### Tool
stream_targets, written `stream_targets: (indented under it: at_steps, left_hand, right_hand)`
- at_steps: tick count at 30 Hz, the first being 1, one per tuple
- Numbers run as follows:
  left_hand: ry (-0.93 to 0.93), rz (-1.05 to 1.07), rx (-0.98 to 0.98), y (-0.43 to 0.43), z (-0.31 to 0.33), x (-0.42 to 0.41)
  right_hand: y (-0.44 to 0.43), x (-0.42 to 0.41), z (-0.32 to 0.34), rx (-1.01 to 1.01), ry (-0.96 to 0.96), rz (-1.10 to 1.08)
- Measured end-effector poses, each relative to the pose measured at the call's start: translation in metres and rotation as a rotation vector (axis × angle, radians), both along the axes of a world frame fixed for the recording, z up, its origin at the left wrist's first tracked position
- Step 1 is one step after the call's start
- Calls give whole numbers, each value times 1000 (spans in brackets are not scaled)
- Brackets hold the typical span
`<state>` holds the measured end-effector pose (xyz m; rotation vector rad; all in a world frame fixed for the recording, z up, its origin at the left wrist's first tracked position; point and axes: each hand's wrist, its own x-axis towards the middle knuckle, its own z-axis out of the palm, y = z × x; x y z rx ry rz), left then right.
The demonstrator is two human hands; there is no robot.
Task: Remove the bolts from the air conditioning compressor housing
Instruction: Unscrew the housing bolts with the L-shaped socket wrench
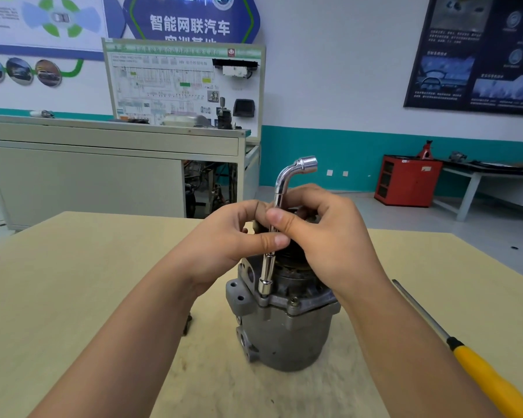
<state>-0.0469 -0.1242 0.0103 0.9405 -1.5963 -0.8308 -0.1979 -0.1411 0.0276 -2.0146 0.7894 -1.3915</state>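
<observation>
A grey metal compressor housing (pixel 287 333) stands upright on the wooden table (pixel 73 282). A chrome L-shaped socket wrench (pixel 267 267) stands upright, its lower socket seated on a bolt at the housing's front-left flange. My left hand (pixel 227 239) pinches the wrench shaft from the left, thumb across it. My right hand (pixel 323 233) grips the same shaft from the right, above the housing's top. Another bolt (pixel 294 300) sits in the flange just to the right of the socket. The housing's top is mostly hidden behind my hands.
A screwdriver (pixel 477 366) with a yellow handle lies on the table at the right. A small dark part (pixel 188 324) lies left of the housing. Beyond the table stand a grey training bench (pixel 103 164) and a red cabinet (pixel 406 181).
</observation>
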Motion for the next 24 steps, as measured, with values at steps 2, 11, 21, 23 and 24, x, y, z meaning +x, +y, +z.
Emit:
stream_targets:
  at_steps: [2, 11, 21, 23, 24]
  left_hand:
    - [3, 18, -6, -1, -1, -1]
    - [-44, -84, 17, 5, 0, 2]
    - [-92, -38, 34, 3, 0, 5]
    - [-93, -39, 47, 5, 2, 3]
    - [-88, -40, 51, 5, 2, 2]
  right_hand:
    - [0, 0, 1, 0, 3, 26]
    - [-2, -2, 2, -26, 48, 49]
    - [-3, -1, 1, -1, 35, 14]
    - [-2, -2, 1, 37, 18, 2]
    - [-1, -3, 0, 39, 23, -9]
